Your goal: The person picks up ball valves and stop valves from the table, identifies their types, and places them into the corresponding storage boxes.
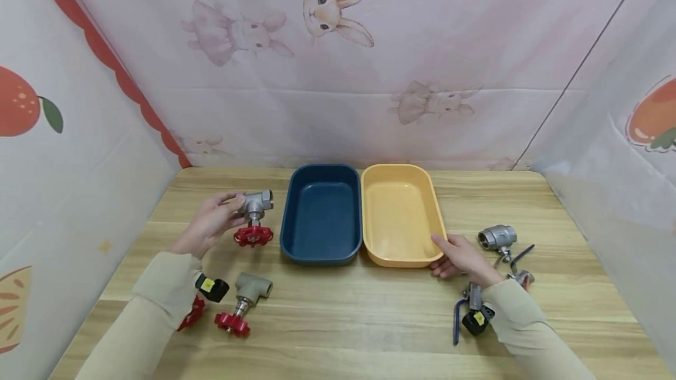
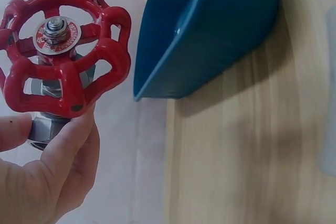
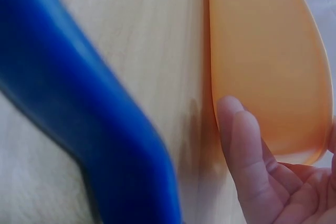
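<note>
My left hand point(image 1: 210, 223) grips a steel valve with a red handwheel point(image 1: 255, 216) by one end of its body, left of the blue tray point(image 1: 296, 254). In the left wrist view, the red handwheel point(image 2: 65, 85) faces the camera, and thumb and fingers pinch the metal end below it. My right hand point(image 1: 467, 258) holds the near right corner of the yellow tray point(image 1: 401, 263), thumb over the rim and fingers along the outside. The right wrist view shows those fingers point(image 3: 245, 142) against the yellow tray's outer wall point(image 3: 262, 66).
A second red-wheeled valve point(image 1: 252, 287) lies before the left arm; another red handwheel point(image 1: 194, 312) is partly hidden by the sleeve. Around the right wrist lie several ball valves, including a steel one point(image 1: 497, 237) and one with a blue lever point(image 1: 457, 321). Patterned cloth walls point(image 1: 338, 122) enclose the wooden table.
</note>
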Tool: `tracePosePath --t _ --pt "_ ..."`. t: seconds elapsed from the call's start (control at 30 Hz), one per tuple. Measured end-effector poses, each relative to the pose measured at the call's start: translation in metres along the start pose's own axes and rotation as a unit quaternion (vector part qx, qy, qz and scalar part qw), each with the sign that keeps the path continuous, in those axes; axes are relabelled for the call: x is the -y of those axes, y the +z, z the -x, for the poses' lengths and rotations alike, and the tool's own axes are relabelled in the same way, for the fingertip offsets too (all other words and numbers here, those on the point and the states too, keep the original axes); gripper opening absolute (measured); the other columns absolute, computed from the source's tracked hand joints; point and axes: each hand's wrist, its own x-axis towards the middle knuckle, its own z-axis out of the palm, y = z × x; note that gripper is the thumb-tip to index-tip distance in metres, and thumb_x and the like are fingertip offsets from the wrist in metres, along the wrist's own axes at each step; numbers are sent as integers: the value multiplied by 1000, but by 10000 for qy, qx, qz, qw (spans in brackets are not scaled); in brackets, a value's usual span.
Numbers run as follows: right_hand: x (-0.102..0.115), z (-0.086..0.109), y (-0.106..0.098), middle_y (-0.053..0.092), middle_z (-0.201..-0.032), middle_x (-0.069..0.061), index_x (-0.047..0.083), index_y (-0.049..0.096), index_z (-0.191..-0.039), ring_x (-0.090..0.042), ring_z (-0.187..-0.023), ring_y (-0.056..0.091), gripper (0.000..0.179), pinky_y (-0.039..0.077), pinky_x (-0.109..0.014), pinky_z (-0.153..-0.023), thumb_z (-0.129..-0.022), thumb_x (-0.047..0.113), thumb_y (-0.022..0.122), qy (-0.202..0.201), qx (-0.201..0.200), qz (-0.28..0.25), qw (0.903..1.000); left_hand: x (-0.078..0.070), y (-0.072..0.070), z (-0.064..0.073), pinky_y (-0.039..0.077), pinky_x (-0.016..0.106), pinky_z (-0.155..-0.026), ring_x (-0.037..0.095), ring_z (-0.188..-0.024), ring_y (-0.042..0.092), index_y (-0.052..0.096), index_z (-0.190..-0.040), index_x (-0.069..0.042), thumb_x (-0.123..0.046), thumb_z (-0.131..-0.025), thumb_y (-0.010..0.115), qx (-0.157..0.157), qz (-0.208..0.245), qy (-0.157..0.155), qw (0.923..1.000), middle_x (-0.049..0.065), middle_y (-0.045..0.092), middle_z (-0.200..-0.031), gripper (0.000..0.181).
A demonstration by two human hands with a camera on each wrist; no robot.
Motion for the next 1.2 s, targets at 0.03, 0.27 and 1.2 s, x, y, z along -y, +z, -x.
tracePosePath --t 0.03,0.27,1.2 --pt "0 0 0 63 -74 -15 -12 42 -116 -23 -61 64 57 55 -34 -58 -96 41 40 1 -3 2 10000 -1 2 -1 44 27 -90 28 -113 45 17 -141 6 -18 -99 37 1 31 -13 10000 30 19 -139 53" --pt "-2 0 0 63 -74 -16 -13 42 -115 -23 -60 64 56 55 -35 -57 -97 40 40 -41 -28 6 10000 -11 14 -8 43 29 -92 37 -122 35 15 -141 6 -14 -99 36 124 207 6 9997 31 18 -140 52" --pt "0 0 2 63 -73 -15 -13 43 -115 -24 -60 64 53 55 -36 -58 -98 38 38 -34 -79 61 9999 -27 59 -42 41 37 -94 36 -116 44 24 -139 5 -10 -98 39 120 329 -64 9994 28 31 -134 46"
